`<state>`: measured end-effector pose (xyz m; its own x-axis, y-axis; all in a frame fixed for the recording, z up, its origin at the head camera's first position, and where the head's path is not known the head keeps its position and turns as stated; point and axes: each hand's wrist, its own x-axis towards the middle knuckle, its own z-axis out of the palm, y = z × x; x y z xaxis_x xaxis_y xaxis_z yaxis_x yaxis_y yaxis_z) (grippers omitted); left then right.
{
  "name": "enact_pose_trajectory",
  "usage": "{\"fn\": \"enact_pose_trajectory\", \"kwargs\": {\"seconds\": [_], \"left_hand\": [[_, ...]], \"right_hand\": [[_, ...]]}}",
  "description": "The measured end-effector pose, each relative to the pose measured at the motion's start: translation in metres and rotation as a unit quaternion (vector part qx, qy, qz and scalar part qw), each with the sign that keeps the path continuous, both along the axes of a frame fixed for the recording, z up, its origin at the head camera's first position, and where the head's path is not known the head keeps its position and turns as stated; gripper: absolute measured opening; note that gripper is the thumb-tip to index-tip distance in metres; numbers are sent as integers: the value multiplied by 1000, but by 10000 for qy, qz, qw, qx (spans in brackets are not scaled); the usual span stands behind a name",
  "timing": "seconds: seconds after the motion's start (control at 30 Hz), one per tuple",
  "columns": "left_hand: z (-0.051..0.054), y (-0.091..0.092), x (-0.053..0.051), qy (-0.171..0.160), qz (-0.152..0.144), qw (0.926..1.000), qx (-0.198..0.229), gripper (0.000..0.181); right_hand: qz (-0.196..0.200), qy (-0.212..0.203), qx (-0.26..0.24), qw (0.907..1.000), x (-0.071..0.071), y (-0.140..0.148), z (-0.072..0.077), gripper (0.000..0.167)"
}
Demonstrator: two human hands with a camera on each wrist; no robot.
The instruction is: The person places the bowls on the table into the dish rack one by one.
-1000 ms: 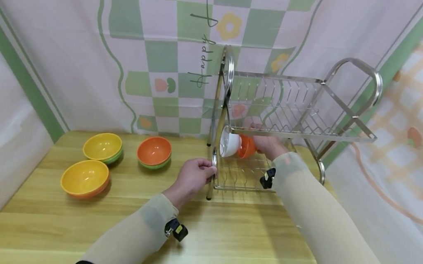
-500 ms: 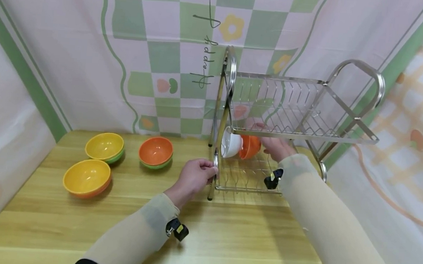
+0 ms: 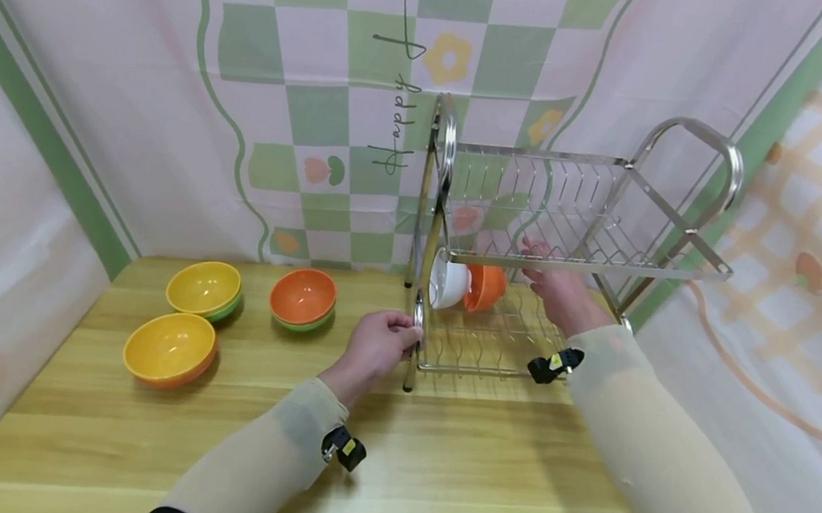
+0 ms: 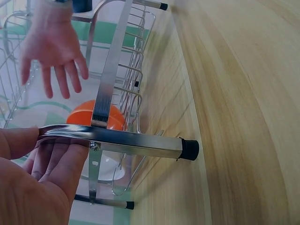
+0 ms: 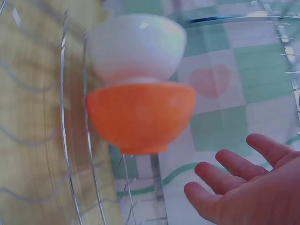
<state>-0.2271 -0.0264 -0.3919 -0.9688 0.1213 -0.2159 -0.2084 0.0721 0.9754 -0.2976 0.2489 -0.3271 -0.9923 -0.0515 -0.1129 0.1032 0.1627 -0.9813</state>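
Observation:
My left hand [image 3: 378, 342] pinches the front left leg of a two-tier metal dish rack [image 3: 587, 265]; the left wrist view shows thumb and fingers round the chrome tube [image 4: 70, 132]. On the lower tier, a white bowl [image 3: 450, 282] and an orange bowl [image 3: 486, 286] stand on their sides, one beside the other at the left end. My right hand [image 3: 563, 297] is under the upper tier, right of the orange bowl and apart from it. Its fingers are spread and hold nothing, as the right wrist view shows with the orange bowl [image 5: 140, 115] nearby.
Left on the wooden table [image 3: 279, 455] sit a yellow bowl [image 3: 203, 287] stacked in a green one, a yellow bowl [image 3: 170, 346] in an orange one, and an orange bowl [image 3: 302, 296] in a green one. A patterned cloth [image 3: 314, 112] hangs behind the rack.
My right hand has come away from the orange bowl and moved right, its fingers spreading. The bowl stays beside the white one. My left hand keeps its hold on the rack leg.

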Motion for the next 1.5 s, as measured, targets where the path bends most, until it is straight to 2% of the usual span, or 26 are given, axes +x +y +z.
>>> {"fn": "enact_pose_trajectory", "kwargs": {"seconds": [0.1, 0.23, 0.43, 0.57, 0.63, 0.7, 1.0, 1.27, 1.37, 1.5], "left_hand": [[-1, -1, 0, 12, -21, 10000, 63, 4], [-2, -1, 1, 13, -9, 9999, 161, 4], [-3, -1, 0, -18, -15, 9999, 153, 4], [-4, -1, 0, -33, -18, 9998, 188, 4], [-5, -1, -1, -30, -14, 9998, 221, 4], [-5, -1, -1, 5, 0, 9997, 251, 4], [-5, 0, 1, 69, 16, 9995, 304, 5], [-6, -1, 0, -93, 47, 9979, 644, 8], [-4, -2, 0, -187, 60, 9968, 768, 10], [-3, -8, 1, -197, -130, 9945, 1022, 15]], "right_hand": [[-5, 68, -1009, 9949, 10, 2, -1, 62], [103, -88, -1996, 9798, 27, 4, -4, 58], [680, -150, -2880, 9551, 49, 5, -10, 70], [812, -256, -3427, 9356, 58, 3, -13, 78], [855, -329, -3609, 9281, 60, 1, -15, 80], [864, -412, -3689, 9245, 62, -2, -18, 82], [870, -693, -3570, 9275, 67, -17, -36, 74], [966, -999, -3787, 9150, 70, -30, -44, 73], [990, -1011, -3695, 9184, 71, -36, -45, 73], [996, -1025, -3607, 9217, 72, -41, -44, 72]]}}
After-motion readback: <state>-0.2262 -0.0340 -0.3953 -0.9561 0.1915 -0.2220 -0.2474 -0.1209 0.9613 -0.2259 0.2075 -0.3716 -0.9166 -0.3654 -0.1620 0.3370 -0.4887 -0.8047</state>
